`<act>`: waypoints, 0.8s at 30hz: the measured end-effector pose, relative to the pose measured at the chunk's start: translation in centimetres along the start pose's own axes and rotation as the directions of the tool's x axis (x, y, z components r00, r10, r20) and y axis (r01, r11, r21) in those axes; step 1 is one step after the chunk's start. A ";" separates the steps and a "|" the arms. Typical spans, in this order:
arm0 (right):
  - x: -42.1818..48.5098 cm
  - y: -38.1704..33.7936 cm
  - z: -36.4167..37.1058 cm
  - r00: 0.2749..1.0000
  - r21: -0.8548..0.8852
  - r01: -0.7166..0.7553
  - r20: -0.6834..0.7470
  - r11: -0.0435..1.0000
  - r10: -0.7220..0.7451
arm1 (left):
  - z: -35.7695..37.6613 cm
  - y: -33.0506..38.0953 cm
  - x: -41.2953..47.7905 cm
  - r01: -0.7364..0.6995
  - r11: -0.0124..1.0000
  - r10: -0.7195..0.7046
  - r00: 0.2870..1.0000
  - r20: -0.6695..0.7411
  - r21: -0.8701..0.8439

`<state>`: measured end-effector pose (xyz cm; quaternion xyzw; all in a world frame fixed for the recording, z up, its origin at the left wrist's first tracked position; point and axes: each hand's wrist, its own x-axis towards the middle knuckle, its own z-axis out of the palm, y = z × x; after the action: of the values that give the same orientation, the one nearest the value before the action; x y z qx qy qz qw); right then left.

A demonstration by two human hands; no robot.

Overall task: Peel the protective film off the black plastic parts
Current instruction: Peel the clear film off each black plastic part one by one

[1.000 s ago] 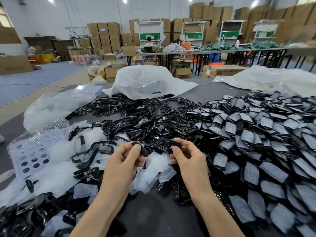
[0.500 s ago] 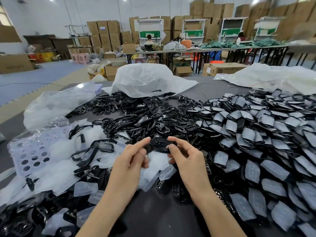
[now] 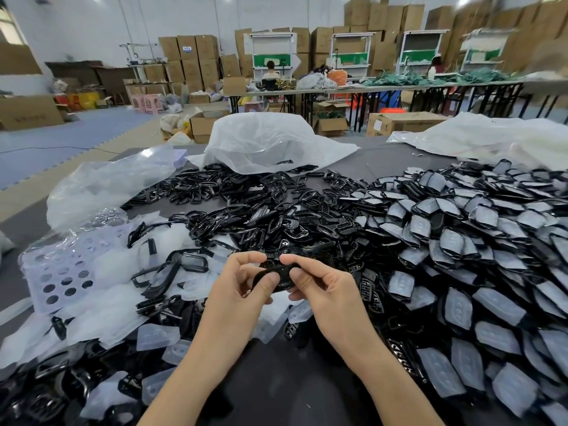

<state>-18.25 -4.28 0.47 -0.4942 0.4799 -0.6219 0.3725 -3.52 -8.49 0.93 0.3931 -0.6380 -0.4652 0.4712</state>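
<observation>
Both forearms run off the bottom edge. The left hand (image 3: 242,290) and right hand (image 3: 322,290) each keep a pinching grip on one black plastic part (image 3: 278,273), held just above the desk (image 3: 381,161); fingers hide most of it, so any film is unclear. Right, film-covered parts (image 3: 461,272) pile up; beyond, bare glossy frames (image 3: 246,204).
</observation>
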 end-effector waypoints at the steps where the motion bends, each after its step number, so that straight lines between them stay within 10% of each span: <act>1: 0.0 -0.1 0.0 1.000 -0.005 0.005 0.003 1.000 -0.005 | -0.1 0.1 0.0 0.017 1.000 -0.017 1.000 0.008 -0.024; 9: 0.0 0.4 0.3 0.999 -0.107 0.036 -0.004 0.994 -0.036 | -0.1 -0.7 -0.6 -0.159 0.939 0.199 0.974 -0.107 0.305; 17: 0.8 1.1 -1.1 0.948 -0.042 0.030 -0.314 0.999 -0.042 | -2.0 -3.8 0.6 -0.145 0.467 0.089 0.989 0.117 0.872; 24: 0.7 1.3 -0.8 0.952 -0.041 0.022 -0.303 0.999 -0.034 | -1.7 -3.9 1.1 -0.175 0.343 0.115 0.983 0.144 0.923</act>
<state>-19.21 -5.12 -0.60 -0.4063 0.5358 -0.6867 0.2761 -1.90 -10.90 -2.36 0.5198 -0.8334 0.0114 0.1876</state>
